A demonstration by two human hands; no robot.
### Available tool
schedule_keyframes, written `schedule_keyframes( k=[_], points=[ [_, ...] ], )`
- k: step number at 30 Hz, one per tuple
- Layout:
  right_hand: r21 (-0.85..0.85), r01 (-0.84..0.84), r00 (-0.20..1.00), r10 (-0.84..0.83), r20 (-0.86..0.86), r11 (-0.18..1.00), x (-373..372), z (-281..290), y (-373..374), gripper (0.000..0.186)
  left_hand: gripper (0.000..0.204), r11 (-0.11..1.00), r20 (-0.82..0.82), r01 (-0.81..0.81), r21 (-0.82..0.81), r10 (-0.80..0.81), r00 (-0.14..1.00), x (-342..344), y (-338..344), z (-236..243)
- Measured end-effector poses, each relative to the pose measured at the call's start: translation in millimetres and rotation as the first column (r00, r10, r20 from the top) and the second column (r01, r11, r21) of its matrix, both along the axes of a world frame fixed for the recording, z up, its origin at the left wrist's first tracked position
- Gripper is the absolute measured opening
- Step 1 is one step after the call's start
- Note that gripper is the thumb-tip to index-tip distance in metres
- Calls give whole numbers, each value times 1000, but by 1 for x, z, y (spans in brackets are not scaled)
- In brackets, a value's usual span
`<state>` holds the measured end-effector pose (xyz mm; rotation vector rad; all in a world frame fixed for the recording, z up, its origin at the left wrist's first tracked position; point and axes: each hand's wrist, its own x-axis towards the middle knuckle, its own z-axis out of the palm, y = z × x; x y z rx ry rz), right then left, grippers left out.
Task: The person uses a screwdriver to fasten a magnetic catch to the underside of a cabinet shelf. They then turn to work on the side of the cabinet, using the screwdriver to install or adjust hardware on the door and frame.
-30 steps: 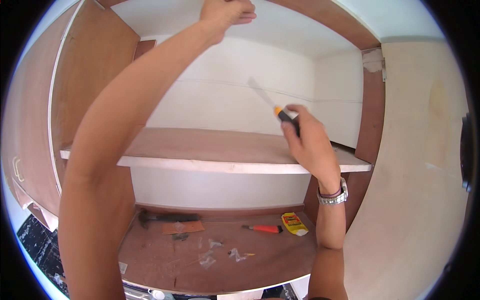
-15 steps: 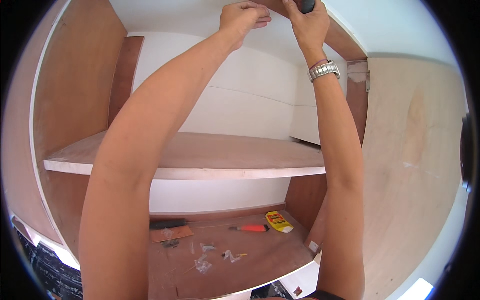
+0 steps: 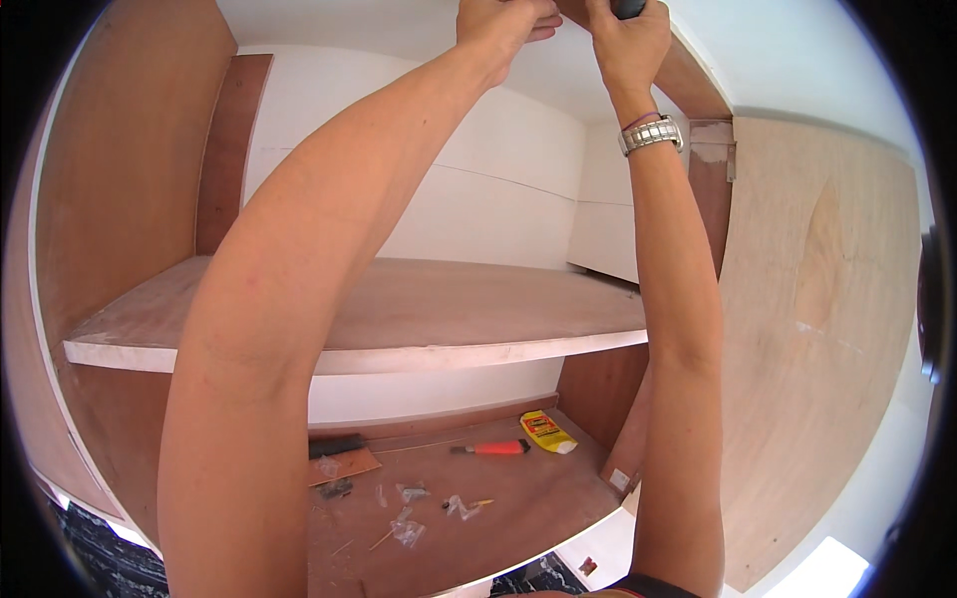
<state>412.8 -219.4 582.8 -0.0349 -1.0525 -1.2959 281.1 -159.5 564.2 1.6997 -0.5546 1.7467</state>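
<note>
A dark tool handle (image 3: 628,8) is gripped by the right hand (image 3: 626,45), pointing up. The left hand (image 3: 498,22) is pinched just beside it at the top panel (image 3: 688,75); what it holds cannot be told.

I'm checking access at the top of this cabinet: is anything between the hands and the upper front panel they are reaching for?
Nothing visible is. The left hand and the right hand, gripping a dark tool handle, are both already up at the cabinet's top front panel. The shelf lies well below the raised arms.
</note>
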Motion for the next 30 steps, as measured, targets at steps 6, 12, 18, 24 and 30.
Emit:
schedule_keyframes(
  k=[6,12,18,24,30],
  points=[
    [-15,2,1000,-2,0,1000,-1,0,1,19,19,990,58,137,-25,-136,989,10,-2,5],
    [-15,60,998,-60,-7,998,-2,1,0,16,18,960,75,279,-21,-277,958,28,-8,12],
    [-40,-34,999,35,31,999,-2,2,-1,16,17,917,79,397,17,-398,914,34,-11,14],
    [-88,-16,1000,14,-22,996,-2,2,-2,17,20,889,89,458,24,-458,884,38,-11,16],
    [-42,0,999,-3,-55,999,-2,3,-2,17,22,857,67,513,41,-515,855,38,-11,16]
  ],
)
